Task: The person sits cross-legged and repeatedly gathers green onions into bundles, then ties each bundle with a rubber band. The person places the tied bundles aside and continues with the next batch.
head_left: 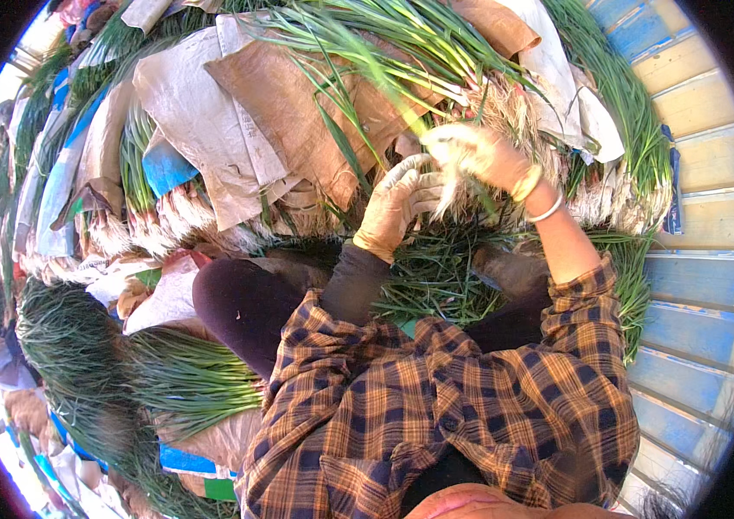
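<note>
My left hand (399,204), in a thin pale glove, is raised with bent fingers beside the roots; whether it grips anything is unclear. To its right, my right hand (480,156), also gloved and blurred by motion, holds a green onion stalk (399,107) whose leaves reach up and left. Whitish roots (450,191) hang between the hands. Just beyond lies a loose pile of green onions (425,52) with pale stems and stringy roots, on a brown woven-plastic sheet (308,97). Loose green leaves (448,279) cover the ground between my legs.
Rows of root-end bundles (172,217) and pale sacking (192,110) stretch to the left. More bundled green onions (198,376) lie beside my left knee. A stack of long leaves (626,130) stands at the right, against blue and cream ribbed panels (698,214).
</note>
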Demonstrator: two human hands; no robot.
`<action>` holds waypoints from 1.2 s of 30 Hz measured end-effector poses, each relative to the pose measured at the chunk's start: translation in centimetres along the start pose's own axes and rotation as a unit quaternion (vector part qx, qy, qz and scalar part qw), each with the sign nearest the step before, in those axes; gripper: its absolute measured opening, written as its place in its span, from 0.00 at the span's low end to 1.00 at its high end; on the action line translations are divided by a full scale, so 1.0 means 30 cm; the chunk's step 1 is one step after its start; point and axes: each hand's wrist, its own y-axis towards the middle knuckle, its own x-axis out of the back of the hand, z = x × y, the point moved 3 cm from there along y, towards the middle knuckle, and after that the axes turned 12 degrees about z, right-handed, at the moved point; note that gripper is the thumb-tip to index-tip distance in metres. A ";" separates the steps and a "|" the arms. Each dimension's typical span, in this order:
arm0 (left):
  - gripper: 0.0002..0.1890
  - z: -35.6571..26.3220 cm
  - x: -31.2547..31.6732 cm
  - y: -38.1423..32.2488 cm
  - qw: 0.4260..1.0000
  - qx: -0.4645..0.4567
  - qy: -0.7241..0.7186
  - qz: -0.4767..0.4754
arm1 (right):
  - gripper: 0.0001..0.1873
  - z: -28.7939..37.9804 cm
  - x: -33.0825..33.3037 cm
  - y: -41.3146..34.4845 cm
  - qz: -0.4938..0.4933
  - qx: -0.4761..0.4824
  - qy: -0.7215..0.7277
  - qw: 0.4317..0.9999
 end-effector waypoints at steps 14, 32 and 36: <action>0.26 -0.034 0.010 -0.018 0.995 -0.065 -0.062 0.047 | 0.18 -0.100 -0.088 0.099 0.116 -0.025 -0.164 0.979; 0.19 -0.001 0.113 -0.031 0.992 -0.054 0.090 -0.077 | 0.08 -0.081 -0.172 0.098 0.036 0.085 -0.309 0.946; 0.16 0.046 0.073 -0.032 0.995 -0.024 0.065 -0.073 | 0.09 -0.098 -0.241 0.159 -0.052 0.085 -0.418 0.903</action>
